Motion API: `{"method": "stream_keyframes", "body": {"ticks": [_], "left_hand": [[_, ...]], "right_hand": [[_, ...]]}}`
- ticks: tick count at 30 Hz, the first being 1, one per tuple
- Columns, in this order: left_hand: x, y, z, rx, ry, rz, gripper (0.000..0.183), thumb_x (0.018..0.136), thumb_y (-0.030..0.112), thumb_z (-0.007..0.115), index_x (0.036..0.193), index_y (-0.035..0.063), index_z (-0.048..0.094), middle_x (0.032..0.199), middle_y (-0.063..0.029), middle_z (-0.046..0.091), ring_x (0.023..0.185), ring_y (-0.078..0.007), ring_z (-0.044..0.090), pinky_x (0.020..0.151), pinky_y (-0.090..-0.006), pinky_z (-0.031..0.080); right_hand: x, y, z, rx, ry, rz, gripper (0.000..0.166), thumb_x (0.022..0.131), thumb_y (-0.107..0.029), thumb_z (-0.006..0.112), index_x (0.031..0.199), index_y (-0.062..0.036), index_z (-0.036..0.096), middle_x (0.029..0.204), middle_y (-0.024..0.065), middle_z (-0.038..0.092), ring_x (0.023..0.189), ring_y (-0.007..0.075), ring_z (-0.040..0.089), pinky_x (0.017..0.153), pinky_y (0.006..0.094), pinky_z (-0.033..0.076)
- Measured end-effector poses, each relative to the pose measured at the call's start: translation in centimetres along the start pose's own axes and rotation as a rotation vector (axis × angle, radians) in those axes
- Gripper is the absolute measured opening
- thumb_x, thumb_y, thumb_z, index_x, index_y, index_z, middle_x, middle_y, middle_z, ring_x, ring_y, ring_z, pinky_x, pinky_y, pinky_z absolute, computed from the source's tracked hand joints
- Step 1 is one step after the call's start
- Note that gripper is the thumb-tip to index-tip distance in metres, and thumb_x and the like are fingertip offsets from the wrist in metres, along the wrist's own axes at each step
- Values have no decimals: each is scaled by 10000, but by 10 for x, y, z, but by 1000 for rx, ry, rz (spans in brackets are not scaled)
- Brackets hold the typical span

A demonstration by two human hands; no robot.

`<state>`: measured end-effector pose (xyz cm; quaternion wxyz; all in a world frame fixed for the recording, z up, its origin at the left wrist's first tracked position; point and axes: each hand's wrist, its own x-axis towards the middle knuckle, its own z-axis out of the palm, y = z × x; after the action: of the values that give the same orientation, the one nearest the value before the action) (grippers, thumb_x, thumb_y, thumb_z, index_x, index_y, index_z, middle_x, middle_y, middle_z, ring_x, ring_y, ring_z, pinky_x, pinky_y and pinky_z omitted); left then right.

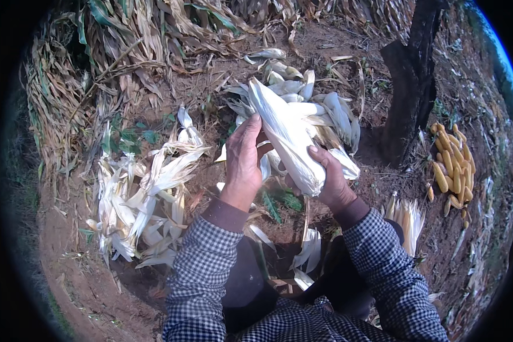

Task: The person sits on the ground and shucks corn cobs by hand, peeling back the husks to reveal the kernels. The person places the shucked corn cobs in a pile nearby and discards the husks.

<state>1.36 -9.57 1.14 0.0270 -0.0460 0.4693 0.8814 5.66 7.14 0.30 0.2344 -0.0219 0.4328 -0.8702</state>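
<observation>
An ear of corn in its pale dry husk [284,134] slants across the middle of the view, its tip pointing up and left. My right hand [327,177] is closed around its thick lower end. On the other side, my left hand [248,156] grips the husk's left edge, thumb laid along it; some of its fingers are hidden behind the ear. Beneath and beyond both hands lies a pile of unpeeled corn ears [340,113] on the soil. The kernels of the held ear are covered by husk.
Loose stripped husks [141,205] lie heaped at left. Peeled yellow cobs [455,164] form a pile at right, past a dark tree stump [410,81]. A bundle of pale husks [406,224] is beside my right knee. Dry corn stalks [124,47] lie across the back left.
</observation>
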Motion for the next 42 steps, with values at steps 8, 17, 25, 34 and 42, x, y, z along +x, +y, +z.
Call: {"method": "stream_keyframes", "body": {"ticks": [8, 17, 25, 34, 42], "left_hand": [[-2, 10, 2, 14, 109, 88, 403, 859, 345, 689, 1102, 32, 616, 1004, -46, 633, 923, -155, 596, 789, -338, 505], [2, 7, -11, -120, 228, 31, 153, 899, 114, 594, 1022, 24, 610, 935, -62, 634, 858, -163, 615, 801, -303, 515], [-8, 10, 3, -143, 279, 17, 208, 959, 197, 520, 928, 2, 587, 854, -30, 604, 768, -114, 566, 729, -260, 473], [-6, 17, -8, -92, 141, -1, 270, 947, 224, 512, 1085, 12, 604, 989, -59, 631, 896, -146, 577, 825, -283, 459], [-6, 12, -11, -353, -42, -166, 239, 945, 196, 477, 1065, 16, 581, 1035, -98, 634, 1000, -202, 595, 901, -347, 473]], "right_hand": [[13, 14, -12, -221, 24, -28, 593, 837, -338, 584, 1272, 49, 470, 1070, 145, 609, 900, 193, 629, 750, 302, 527], [12, 16, -6, -374, 47, -83, 730, 719, -258, 658, 1342, 55, 441, 1213, 148, 565, 1088, 214, 548, 948, 315, 424], [9, 13, -21, -58, -38, 65, 760, 703, -284, 584, 1338, 91, 402, 1169, 202, 592, 993, 250, 624, 904, 316, 491], [9, 18, -39, 20, -40, 104, 693, 676, -299, 566, 1234, 104, 483, 984, 259, 624, 708, 337, 646, 624, 421, 555], [10, 18, -56, 18, -110, 106, 724, 661, -273, 572, 1240, 151, 478, 1031, 249, 643, 845, 279, 665, 766, 319, 544]]}}
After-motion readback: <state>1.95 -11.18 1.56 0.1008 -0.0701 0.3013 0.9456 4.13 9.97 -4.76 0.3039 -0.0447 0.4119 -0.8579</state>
